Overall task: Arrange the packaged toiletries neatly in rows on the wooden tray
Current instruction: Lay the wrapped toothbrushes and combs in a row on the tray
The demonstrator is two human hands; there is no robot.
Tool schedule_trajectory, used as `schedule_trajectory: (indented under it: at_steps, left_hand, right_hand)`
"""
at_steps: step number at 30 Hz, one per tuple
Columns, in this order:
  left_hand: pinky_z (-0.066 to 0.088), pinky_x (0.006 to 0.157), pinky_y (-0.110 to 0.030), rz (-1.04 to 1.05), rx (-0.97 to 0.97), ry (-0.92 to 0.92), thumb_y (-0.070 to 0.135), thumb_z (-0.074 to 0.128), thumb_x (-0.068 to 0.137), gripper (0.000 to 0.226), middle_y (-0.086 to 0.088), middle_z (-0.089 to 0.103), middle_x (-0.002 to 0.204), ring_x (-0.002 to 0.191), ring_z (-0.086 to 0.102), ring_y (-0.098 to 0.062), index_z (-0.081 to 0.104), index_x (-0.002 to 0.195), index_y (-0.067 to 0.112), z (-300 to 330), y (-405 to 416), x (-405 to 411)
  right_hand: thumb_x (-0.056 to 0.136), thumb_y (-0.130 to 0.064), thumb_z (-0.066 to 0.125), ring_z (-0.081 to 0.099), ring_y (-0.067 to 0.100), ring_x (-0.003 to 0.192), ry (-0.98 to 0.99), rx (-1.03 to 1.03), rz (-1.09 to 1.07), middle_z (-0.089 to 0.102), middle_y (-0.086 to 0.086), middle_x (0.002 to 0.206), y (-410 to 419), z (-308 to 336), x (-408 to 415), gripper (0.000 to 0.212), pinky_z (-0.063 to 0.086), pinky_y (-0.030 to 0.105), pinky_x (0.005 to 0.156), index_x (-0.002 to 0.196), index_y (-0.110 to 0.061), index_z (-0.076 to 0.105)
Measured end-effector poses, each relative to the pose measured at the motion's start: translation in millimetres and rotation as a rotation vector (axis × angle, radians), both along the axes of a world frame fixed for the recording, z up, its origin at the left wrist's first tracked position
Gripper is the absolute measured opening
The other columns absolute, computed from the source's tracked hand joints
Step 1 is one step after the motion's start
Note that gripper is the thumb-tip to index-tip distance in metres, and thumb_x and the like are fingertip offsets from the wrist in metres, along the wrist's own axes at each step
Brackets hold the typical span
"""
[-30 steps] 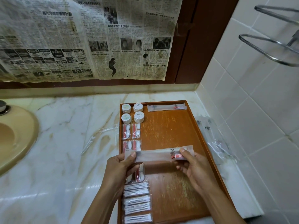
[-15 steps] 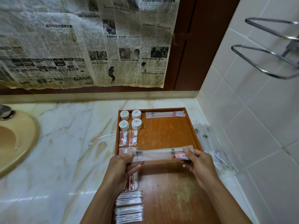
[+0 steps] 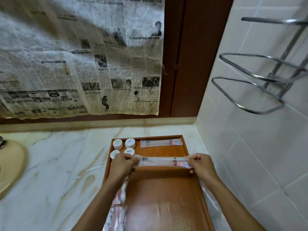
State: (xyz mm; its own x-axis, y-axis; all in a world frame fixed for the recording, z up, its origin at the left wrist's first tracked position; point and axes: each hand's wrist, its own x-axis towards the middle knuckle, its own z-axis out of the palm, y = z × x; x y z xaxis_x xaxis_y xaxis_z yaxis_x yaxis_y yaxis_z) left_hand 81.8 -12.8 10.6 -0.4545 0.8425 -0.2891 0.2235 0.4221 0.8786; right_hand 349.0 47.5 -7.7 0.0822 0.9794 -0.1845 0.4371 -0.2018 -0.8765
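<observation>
Your two hands, the left hand (image 3: 122, 164) and the right hand (image 3: 200, 163), are bare: you wear no gloves, rings or watch. Both your forearms are uncovered up to the frame's lower edge, and no sleeve shows on either.

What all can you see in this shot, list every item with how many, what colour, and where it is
wooden tray: one, orange-brown, on the counter by the tiled wall.
round containers: four, white, tray's far left corner.
long packet: one, clear with red print, lying along the tray's far edge.
held packet: one, clear with red print, stretched across the tray between both hands.
small packets: several, white and red, blurred, along the tray's left side; count unclear.
marble counter: one, white with tan veins.
sink: one, beige, far left.
newspaper: yellowed sheets, hanging over the brown panel behind.
wire rack: one, chrome, on the white tiled wall.
left hand: pinches the packet's left end.
right hand: pinches its right end.
</observation>
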Motion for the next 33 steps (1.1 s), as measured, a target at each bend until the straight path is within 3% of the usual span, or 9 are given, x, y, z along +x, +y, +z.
schedule_trajectory:
  at_steps: [4,10,14,19,24,33]
  left_hand:
    - [0.04,0.051,-0.022,-0.087,-0.003,0.328,0.021,0.069,0.086,0.02,-0.001,0.066,0.06,0.058,0.06,-0.013,0.07,0.067,0.014,2,32,5]
    - [0.048,0.058,-0.027,-0.148,-0.111,0.629,0.017,0.065,0.083,0.01,-0.005,0.065,0.072,0.068,0.061,-0.016,0.067,0.075,0.011,2,70,6]
    - [0.052,0.058,-0.028,-0.198,-0.166,0.77,0.019,0.063,0.081,0.008,-0.004,0.066,0.074,0.069,0.061,-0.017,0.062,0.074,0.015,-7,90,1]
    - [0.056,0.065,-0.032,-0.224,-0.203,0.921,0.03,0.064,0.077,0.018,-0.003,0.062,0.072,0.069,0.059,-0.02,0.055,0.069,0.017,-23,109,-4]
    - [0.057,0.066,-0.036,-0.266,-0.238,1.003,0.028,0.063,0.071,0.021,-0.006,0.066,0.076,0.073,0.06,-0.024,0.044,0.064,0.02,-35,116,-6]
    - [0.057,0.075,-0.04,-0.319,-0.222,1.051,0.033,0.065,0.082,0.021,-0.008,0.069,0.09,0.087,0.062,-0.026,0.065,0.088,0.013,-41,120,-5]
  right_hand:
    - [0.091,-0.023,0.066,0.068,0.012,0.068,-0.137,0.05,0.034,0.071,0.001,0.083,40,0,1,0.012,0.055,0.023,0.055,0.084,-0.015,0.069]
    - [0.089,-0.027,0.067,0.066,0.011,0.077,-0.345,0.103,0.129,0.07,0.0,0.082,81,-10,-5,0.016,0.058,0.028,0.062,0.079,-0.017,0.072]
    - [0.086,-0.032,0.071,0.051,0.015,0.096,-0.576,0.128,0.148,0.065,0.002,0.095,102,-18,-14,0.017,0.05,0.028,0.064,0.081,-0.016,0.074]
    - [0.09,-0.031,0.065,0.048,0.017,0.097,-0.774,0.154,0.177,0.059,0.003,0.102,112,-25,-24,0.017,0.053,0.029,0.069,0.088,-0.017,0.073]
    - [0.088,-0.031,0.067,0.049,0.017,0.094,-0.82,0.185,0.17,0.059,0.002,0.103,115,-34,-26,0.012,0.05,0.024,0.068,0.091,-0.019,0.071]
    - [0.083,-0.042,0.071,0.049,0.017,0.105,-0.843,0.227,0.192,0.058,0.0,0.117,119,-45,-23,0.029,0.049,0.024,0.078,0.105,-0.024,0.068]
